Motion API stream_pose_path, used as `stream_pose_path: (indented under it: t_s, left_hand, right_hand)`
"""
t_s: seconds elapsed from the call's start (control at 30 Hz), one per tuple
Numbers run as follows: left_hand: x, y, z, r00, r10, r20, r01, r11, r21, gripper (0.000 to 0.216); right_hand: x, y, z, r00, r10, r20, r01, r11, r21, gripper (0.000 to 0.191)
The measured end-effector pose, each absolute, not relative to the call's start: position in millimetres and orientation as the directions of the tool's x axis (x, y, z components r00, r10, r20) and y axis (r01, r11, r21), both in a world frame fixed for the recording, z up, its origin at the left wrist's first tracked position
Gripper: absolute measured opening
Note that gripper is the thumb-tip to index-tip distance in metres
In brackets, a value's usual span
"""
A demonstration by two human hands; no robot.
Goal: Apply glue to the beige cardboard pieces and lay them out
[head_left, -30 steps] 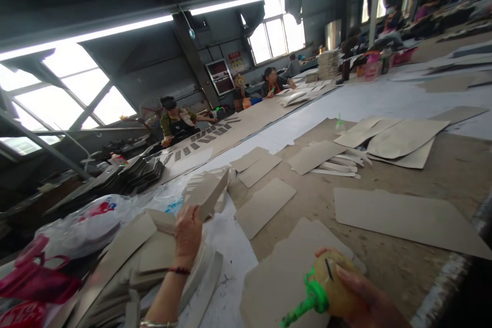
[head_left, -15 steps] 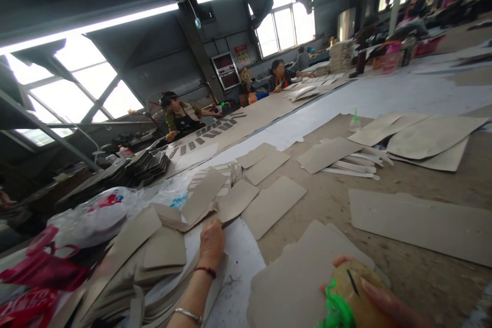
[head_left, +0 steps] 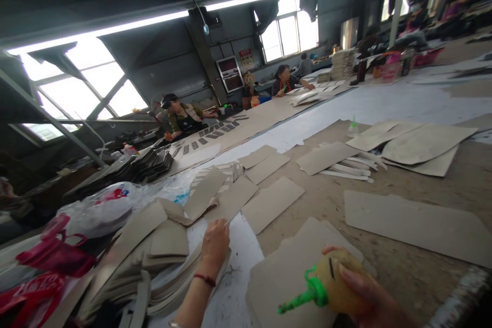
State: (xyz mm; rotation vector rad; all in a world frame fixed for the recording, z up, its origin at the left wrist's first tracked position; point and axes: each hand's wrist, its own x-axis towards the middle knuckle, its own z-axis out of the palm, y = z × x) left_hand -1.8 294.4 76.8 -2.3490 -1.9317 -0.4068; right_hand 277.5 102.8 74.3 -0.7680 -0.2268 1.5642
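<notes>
Right hand (head_left: 365, 294) gripping glue bottle (head_left: 330, 284), table edge (head_left: 457, 287) near

The bottle (head_left: 340, 282) in your right hand (head_left: 371, 300) is amber-yellow with a dark slash on its side, and its nozzle (head_left: 303, 298) is bright green. A thin dark-red bracelet (head_left: 205, 280) circles your left wrist. The card pieces (head_left: 271, 202) all around are plain grey-beige, lying on a white sheet (head_left: 242, 256). To your left, the bags (head_left: 54, 256) are red, and a plastic bag (head_left: 102, 210) is white with red print.
</notes>
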Motion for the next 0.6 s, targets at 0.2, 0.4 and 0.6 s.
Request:
stream_pose_path:
  t_s: [0.2, 0.4, 0.6]
  left_hand:
    - [8, 171, 70, 0.195, 0.883, 0.426, 0.893, -0.340, 0.296, 0.025]
    - [64, 53, 50, 0.364, 0.646, 0.671, 0.736, -0.641, 0.218, 0.034]
    - [76, 49, 29, 0.413, 0.619, 0.668, 0.745, -0.651, 0.142, 0.033]
  right_hand:
    - [287, 102, 87, 0.137, 0.942, -0.306, -0.703, -0.125, -0.700, 0.045]
    - [296, 96, 102, 0.344, 0.929, -0.136, -0.203, -0.068, -0.977, 0.057]
    - [283, 80, 118, 0.223, 0.966, 0.127, 0.322, 0.050, -0.945, 0.047]
